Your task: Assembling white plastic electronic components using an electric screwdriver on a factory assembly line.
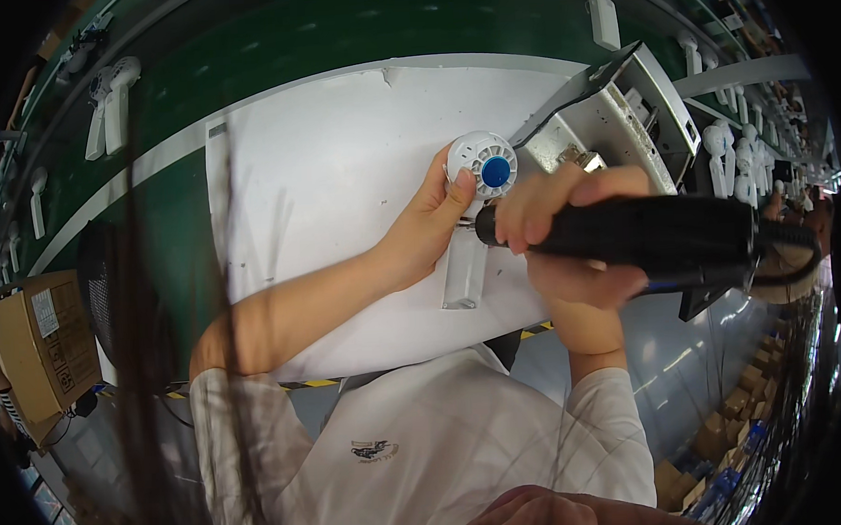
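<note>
My left hand (425, 217) is closed around the neck and head of a white handheld fan (462, 272). Its round slotted head has a blue centre and points away from me, while the handle extends back toward my body. In my right hand (569, 214) is a black electric screwdriver (663, 238), held almost level with its cable end to the right. The screwdriver's tip meets the fan near its neck, just below the head. Whether a screw sits at the tip is too small to make out. My right fingers are slightly blurred.
White sheeting (323, 173) covers the bench under my hands. Close on the right stands an opened metal box-like device (611, 123). A green belt (335, 32) runs along the far side, carrying more white fans (602, 15). A cardboard box (44, 345) stands at the left.
</note>
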`<state>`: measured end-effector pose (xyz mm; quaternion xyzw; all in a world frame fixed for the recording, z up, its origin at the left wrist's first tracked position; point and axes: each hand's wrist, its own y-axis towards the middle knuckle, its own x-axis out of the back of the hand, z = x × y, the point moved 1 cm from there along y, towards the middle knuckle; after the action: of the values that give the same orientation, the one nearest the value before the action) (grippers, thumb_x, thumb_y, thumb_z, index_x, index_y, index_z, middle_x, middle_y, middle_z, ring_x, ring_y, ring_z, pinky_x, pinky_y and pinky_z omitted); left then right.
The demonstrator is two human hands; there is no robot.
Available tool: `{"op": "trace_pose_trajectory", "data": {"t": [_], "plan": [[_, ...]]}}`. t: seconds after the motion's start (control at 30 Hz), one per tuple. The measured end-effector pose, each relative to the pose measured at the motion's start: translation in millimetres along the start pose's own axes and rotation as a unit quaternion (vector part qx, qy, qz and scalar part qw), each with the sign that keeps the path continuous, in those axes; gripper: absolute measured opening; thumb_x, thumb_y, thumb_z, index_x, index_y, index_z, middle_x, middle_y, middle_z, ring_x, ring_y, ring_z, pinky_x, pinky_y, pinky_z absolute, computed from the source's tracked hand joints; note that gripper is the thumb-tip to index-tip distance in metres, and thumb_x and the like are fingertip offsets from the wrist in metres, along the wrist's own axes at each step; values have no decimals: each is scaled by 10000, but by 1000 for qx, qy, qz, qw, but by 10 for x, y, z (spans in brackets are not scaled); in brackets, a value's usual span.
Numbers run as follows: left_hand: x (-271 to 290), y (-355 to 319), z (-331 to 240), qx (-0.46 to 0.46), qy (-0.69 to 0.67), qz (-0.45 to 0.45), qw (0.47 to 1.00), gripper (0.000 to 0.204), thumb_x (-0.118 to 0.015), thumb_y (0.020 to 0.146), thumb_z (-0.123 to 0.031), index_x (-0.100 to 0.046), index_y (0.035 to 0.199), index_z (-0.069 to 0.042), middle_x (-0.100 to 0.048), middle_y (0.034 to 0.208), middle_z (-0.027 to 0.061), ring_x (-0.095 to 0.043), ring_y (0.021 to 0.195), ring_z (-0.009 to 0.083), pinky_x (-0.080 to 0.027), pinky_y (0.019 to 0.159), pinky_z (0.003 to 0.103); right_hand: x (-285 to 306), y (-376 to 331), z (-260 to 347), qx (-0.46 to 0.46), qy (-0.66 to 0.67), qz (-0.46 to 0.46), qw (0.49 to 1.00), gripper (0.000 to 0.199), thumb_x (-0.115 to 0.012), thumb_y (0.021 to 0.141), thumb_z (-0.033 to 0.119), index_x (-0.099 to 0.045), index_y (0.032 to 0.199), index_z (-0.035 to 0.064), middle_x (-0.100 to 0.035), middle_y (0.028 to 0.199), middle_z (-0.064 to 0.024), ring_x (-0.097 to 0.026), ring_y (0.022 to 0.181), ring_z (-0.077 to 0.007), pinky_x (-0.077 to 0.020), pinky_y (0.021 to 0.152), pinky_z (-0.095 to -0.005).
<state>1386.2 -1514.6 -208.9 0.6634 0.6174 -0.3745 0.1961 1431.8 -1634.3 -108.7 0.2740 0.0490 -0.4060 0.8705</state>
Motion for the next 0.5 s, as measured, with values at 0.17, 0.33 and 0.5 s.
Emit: {"op": "trace_pose_trajectory", "data": {"t": [0.17, 0.33, 0.5], "plan": [[12, 7, -15, 25, -12, 12, 1000, 518, -368, 1032, -463, -273, 1456, -183, -506, 1273, 30, -492, 1147, 124, -422, 982, 307, 78, 52, -251, 18, 44, -7, 999, 658, -600, 799, 637, -353, 1035, 75, -532, 740, -69, -545, 679, -156, -505, 668, -326], [14, -44, -31, 23, 9, 5, 1000, 518, -367, 1031, -467, -281, 1455, -182, -507, 1278, 31, -481, 1177, 121, -423, 987, 295, 15, 62, -241, 62, -11, 25, 998, 737, -543, 806, 742, -370, 1050, 68, -497, 687, -93, -483, 492, -189, -463, 476, -336], [13, -101, -87, 17, 19, -5, 1000, 537, -387, 1023, -472, -288, 1457, -170, -527, 1255, 27, -516, 1137, 118, -457, 937, 284, -21, 32, -97, 33, -5, 22, 999, 737, -560, 816, 718, -385, 1094, 58, -497, 676, -97, -499, 520, -197, -468, 486, -336]]}}
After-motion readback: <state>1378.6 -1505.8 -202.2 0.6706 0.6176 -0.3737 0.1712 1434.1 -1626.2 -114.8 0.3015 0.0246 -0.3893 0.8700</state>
